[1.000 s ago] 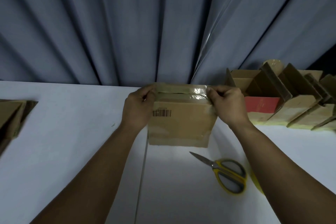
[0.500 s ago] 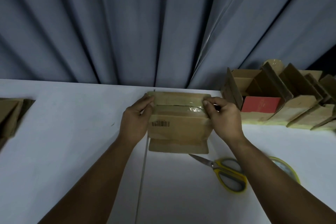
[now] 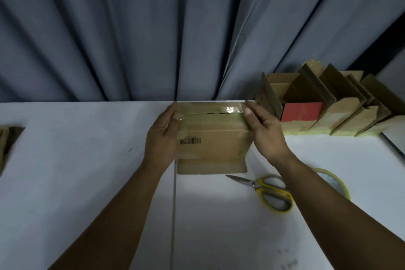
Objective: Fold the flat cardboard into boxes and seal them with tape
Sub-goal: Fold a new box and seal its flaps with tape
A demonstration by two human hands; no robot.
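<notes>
Left hand (image 3: 161, 138), right hand (image 3: 266, 136) bare; forearms (image 3: 122, 210) bare (right thumbnail (image 3: 247, 112) short, visible).

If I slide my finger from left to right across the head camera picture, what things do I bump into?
flat cardboard → left hand → cardboard box → right hand → tape roll
</notes>
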